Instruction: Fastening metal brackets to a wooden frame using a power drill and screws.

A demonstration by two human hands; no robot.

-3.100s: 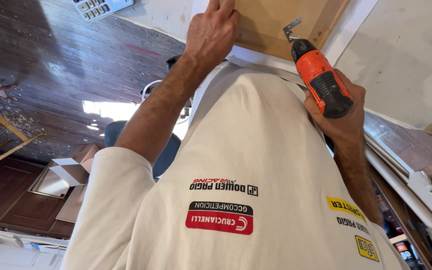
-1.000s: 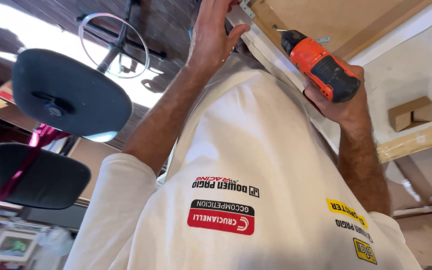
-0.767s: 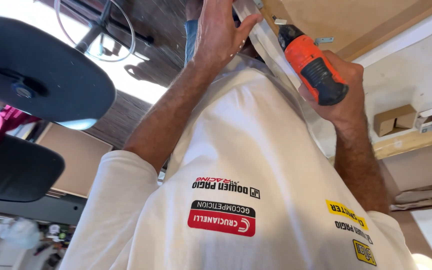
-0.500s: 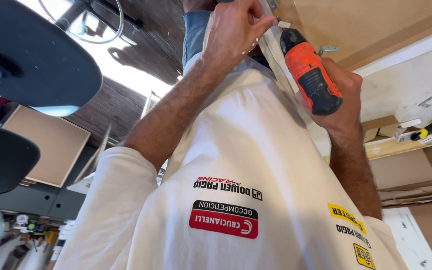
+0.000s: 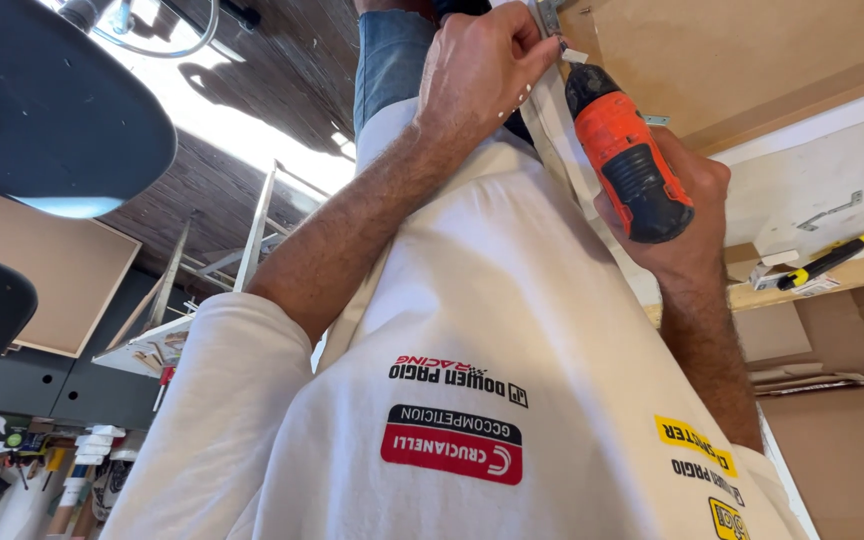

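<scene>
Brown fibreboard panel [image 5: 752,50] filled the upper background of a workshop. Against its edge, the right hand [image 5: 677,225] gripped an orange cordless drill [image 5: 624,155], while the left hand [image 5: 482,70] pinched a small metal bracket [image 5: 549,15] just beside the drill's tip.

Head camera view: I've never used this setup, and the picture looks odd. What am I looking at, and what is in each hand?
One camera sits on the person's head and looks down, so the white shirt fills the middle and the room looks tipped. No machine here, only two bare hands. The left hand pinches a small metal bracket at the edge of a brown board. The right hand grips an orange and black drill, tip towards that bracket. Right, on a pale surface, lie a yellow-handled tool and another bracket. Dark round seats show left.
</scene>
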